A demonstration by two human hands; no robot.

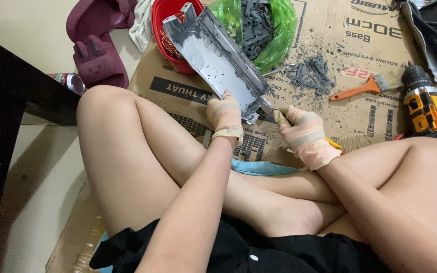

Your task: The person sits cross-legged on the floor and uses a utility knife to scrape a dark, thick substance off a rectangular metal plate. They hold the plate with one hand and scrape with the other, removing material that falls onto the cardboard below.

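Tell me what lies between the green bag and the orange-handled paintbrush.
In the head view, a loose pile of dark grey scraps lies on the cardboard between the green bag and the paintbrush.

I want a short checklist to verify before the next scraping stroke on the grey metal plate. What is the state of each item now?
1. Left hand grips the grey metal plate at its lower end: ok.
2. Right hand holds the scraping tool, tip at the plate's lower edge: ok.
3. Both hands gloved: ok.
4. Left fingers clear of the blade: cannot tell, the tip sits very near them.
5. Bare legs protected from falling scraps: not ok.
6. Paintbrush and cordless drill lie on the cardboard, apart from the hands: ok.
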